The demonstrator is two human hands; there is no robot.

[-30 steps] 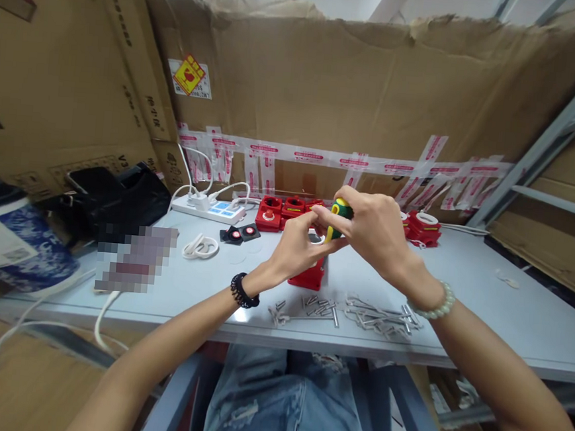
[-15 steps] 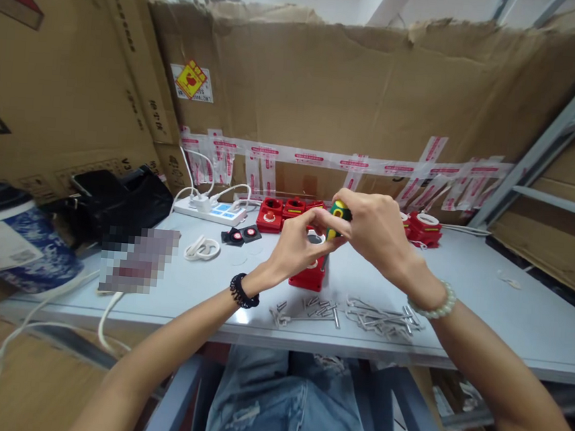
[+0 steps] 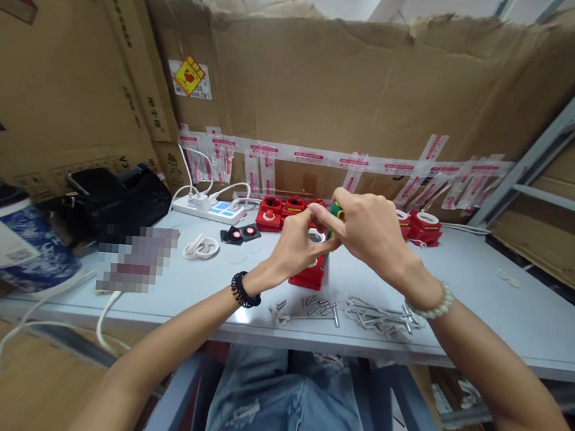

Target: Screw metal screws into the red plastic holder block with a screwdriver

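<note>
A screwdriver (image 3: 336, 211) with a green and yellow handle stands nearly upright, mostly covered by fingers. My right hand (image 3: 370, 232) is wrapped over its handle from the right. My left hand (image 3: 295, 243) pinches around the handle from the other side, its fingertips meeting the right hand. Below both hands sits a red housing (image 3: 306, 277) with white rings, partly hidden by my left hand. The screwdriver's shaft runs down at the housing's right side; its tip is too small to make out.
Loose metal pins (image 3: 320, 308) and a pile of metal rods with white cords (image 3: 382, 316) lie near the front edge. More red housings (image 3: 270, 215) line the back. A power strip (image 3: 208, 208), a coiled white cable (image 3: 201, 247) and a patterned cup (image 3: 26, 248) are leftward.
My right hand has turned slightly around the handle, covering more of its yellow and green. My left hand stays almost where it was, and the red housing keeps its place.
</note>
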